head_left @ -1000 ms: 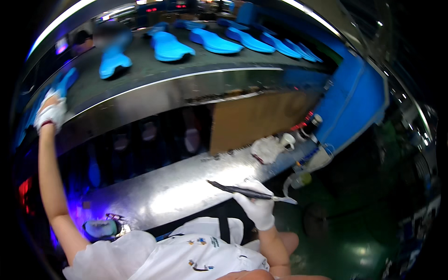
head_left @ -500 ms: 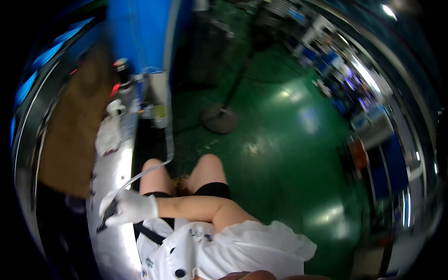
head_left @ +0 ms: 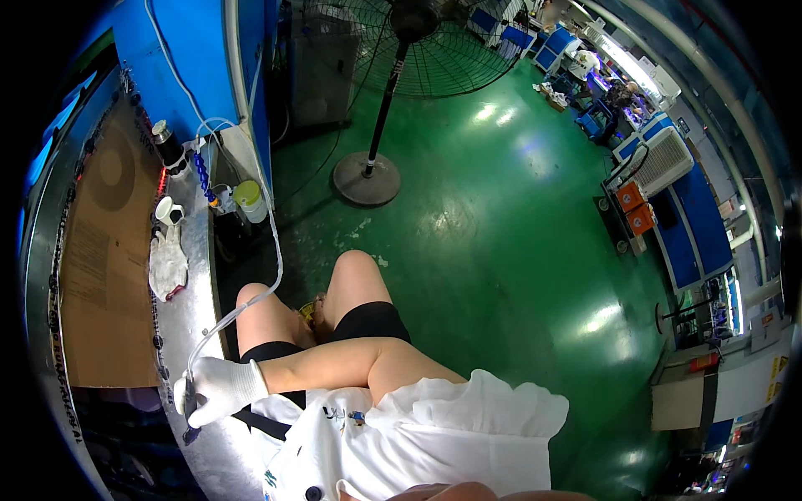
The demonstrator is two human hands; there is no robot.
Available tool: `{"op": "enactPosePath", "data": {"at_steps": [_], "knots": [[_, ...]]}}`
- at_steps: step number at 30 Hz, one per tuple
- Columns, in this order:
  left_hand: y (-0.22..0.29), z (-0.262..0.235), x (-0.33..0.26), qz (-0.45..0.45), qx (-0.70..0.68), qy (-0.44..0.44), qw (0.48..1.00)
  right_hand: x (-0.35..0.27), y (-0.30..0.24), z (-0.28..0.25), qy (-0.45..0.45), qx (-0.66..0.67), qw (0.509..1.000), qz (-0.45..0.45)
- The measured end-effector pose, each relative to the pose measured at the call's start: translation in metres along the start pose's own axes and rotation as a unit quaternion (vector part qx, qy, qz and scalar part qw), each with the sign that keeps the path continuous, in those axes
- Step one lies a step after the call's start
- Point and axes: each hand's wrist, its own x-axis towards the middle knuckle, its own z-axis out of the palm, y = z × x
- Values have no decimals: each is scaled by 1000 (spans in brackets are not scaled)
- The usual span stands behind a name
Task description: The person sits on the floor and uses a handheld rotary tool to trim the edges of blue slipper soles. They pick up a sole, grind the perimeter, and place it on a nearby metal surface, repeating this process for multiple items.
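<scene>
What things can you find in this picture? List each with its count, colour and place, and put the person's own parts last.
Fan: one, black, standing on the floor, top centre.
Floor: green, glossy, centre and right.
Tube: one, clear, running from the blue panel down to the gloved hand.
Cup: one, white with yellow lid, by the bench end.
Rag: one, white, on the metal bench.
Cardboard: one sheet, brown, left.
Right hand: white glove, gripping a dark tool on the bench.

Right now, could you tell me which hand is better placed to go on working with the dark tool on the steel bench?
The right hand: gloved in white, it already grips the dark tool over the steel bench. The left hand is out of view.
</scene>
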Motion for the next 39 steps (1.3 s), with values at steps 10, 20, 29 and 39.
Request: {"op": "enactPosePath", "data": {"at_steps": [10, 20, 29, 39], "knots": [[-1, 1, -15, -18, -20, 1, 1000, -2, 0, 2, -2, 3, 1000, 22], [-4, -1, -33, -29, -34, 13, 999, -1, 2, -1, 62, 94, 990, 83], [1, -15, -63, 16, -46, 59, 997, -7, 37, -28, 191, 94, 957, 196], [28, 44, -74, 170, -32, -45, 984, -16, 77, -30, 184, 75, 915, 351]]}}
